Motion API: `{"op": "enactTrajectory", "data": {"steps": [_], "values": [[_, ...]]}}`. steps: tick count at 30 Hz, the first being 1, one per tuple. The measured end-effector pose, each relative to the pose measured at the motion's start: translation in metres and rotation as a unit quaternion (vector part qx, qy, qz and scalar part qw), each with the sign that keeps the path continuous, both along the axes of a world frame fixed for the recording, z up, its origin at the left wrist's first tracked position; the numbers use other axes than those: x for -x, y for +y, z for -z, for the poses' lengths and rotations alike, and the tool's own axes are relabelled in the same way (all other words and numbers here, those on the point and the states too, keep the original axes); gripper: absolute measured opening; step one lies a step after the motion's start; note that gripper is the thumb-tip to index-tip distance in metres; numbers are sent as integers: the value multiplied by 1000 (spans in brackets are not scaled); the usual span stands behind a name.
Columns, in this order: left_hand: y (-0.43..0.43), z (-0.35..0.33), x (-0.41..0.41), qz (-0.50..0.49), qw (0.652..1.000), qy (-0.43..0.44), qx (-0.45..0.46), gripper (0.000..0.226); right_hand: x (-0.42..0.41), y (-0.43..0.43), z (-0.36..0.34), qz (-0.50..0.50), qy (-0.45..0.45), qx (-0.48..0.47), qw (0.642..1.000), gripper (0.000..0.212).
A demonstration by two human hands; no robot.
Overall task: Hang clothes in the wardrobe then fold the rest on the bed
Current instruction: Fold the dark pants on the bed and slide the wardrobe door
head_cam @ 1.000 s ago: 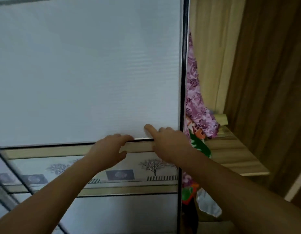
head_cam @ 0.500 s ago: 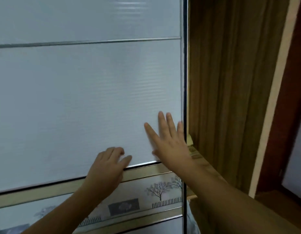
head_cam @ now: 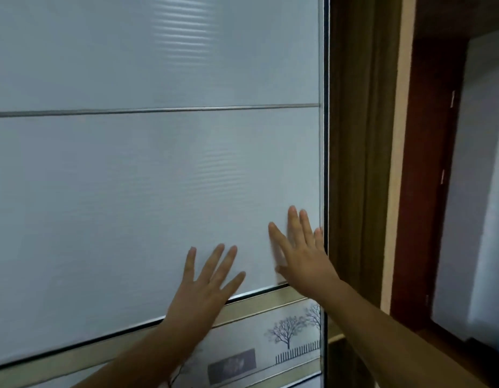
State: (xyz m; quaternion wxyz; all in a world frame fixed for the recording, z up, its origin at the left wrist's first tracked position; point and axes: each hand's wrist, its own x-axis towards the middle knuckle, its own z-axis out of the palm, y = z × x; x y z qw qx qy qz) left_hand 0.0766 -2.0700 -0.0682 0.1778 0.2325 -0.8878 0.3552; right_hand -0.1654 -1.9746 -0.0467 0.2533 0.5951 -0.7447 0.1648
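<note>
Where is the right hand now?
In the head view, the right hand lies flat on the white door panel, beside its dark right edge and right of the left hand.

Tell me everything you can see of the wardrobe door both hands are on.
The wardrobe door is a tall, upright panel of frosted white, finely ribbed sheet, split by a thin metal strip and edged on the right by a dark frame. Below runs a beige-bordered band printed with bare trees and a fence. The left hand and right hand lie flat on it, fingers straight, near its right edge.
</note>
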Motion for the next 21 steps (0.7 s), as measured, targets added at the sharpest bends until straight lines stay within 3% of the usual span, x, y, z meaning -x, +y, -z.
{"op": "enactTrajectory", "data": {"steps": [14, 21], "values": [[8, 0, 78, 24, 999, -30, -2, 85, 71, 25, -4, 15, -83, -7, 996, 105], [15, 2, 101, 20, 999, -34, -11, 92, 83, 36, -9, 27, -114, -8, 993, 111]]}}
